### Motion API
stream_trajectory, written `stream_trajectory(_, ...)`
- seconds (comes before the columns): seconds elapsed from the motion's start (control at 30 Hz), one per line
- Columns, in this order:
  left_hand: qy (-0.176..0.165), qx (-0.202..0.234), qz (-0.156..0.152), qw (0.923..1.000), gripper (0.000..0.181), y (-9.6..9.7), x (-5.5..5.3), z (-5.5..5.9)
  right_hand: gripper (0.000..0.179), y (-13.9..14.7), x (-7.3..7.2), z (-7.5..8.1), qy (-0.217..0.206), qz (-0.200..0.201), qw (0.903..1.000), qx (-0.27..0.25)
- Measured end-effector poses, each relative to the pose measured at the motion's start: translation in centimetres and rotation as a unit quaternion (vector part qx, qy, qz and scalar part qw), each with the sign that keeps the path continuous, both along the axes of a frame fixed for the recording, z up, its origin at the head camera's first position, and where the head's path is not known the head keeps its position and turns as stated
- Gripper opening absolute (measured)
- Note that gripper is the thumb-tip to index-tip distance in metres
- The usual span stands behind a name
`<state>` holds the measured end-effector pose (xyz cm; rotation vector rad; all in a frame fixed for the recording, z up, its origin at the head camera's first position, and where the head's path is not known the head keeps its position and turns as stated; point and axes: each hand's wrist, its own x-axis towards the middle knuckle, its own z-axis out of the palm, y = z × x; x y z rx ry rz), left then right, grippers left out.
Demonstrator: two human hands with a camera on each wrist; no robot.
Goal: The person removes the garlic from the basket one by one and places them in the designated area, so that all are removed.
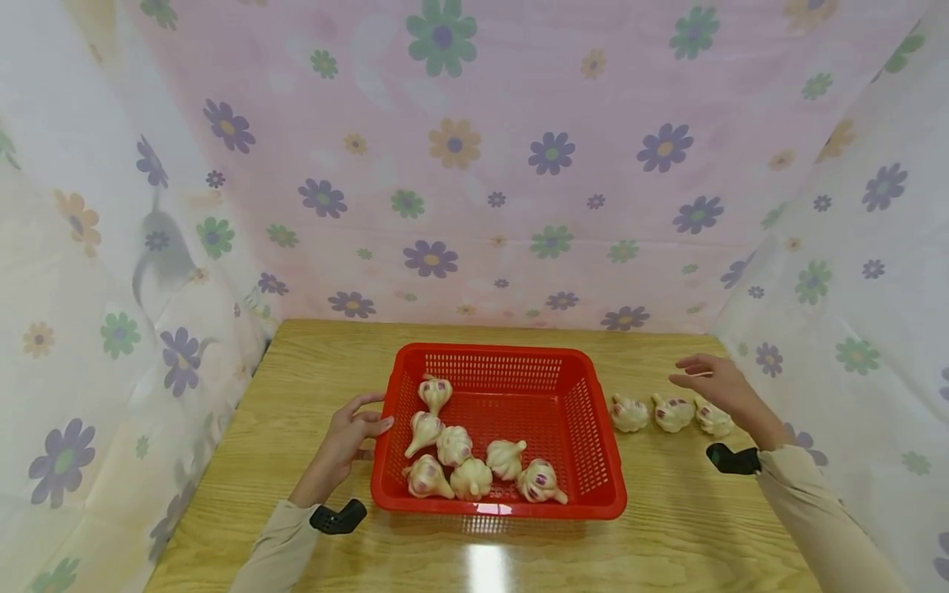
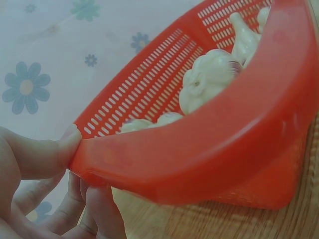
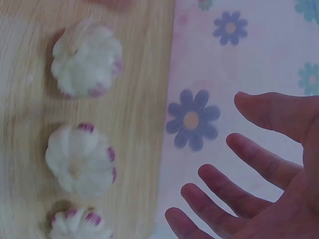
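Observation:
A red plastic basket (image 1: 611,469) with slotted walls stands on the wooden table. My left hand (image 1: 344,436) pinches its left rim; in the left wrist view the thumb (image 2: 45,154) lies over the rim (image 2: 199,154) with fingers beneath it. Several garlic bulbs (image 1: 454,445) lie in the basket, mostly toward its left and front. Three more garlic bulbs stand in a row right of it: one close to the basket (image 1: 629,413), a middle one (image 1: 673,413) and an outer one (image 1: 713,418). Above the outer ones hovers my right hand (image 1: 717,383), fingers spread, holding nothing.
The wooden table (image 1: 319,362) ends at the back against a flower-printed cloth (image 1: 489,288). Similar cloth hangs on the left (image 1: 126,395) and right (image 1: 853,288). Each wrist carries a black device, on the left wrist (image 1: 338,519) and the right wrist (image 1: 732,459).

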<state>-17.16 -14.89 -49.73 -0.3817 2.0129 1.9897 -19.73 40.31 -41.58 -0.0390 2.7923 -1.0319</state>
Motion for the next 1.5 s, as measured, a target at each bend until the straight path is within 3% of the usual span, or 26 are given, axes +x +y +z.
stream_trajectory(0.63,-0.006,0.002,0.003,1.0000,0.049,-0.2,0.1,0.0,0.050,-7.3,-0.1,2.2,0.019,0.079,0.9966,-0.007)
stream_trajectory(1.0,0.001,0.007,0.002,1.0000,0.048,-0.1,0.0,-0.1,0.048,-10.4,-0.1,1.9,0.018,0.126,0.9906,-0.050)
stream_trajectory(1.5,0.010,0.015,0.000,0.9998,0.047,-0.1,0.3,0.1,0.037,-14.6,-1.4,0.8,0.004,0.181,0.9796,-0.086)
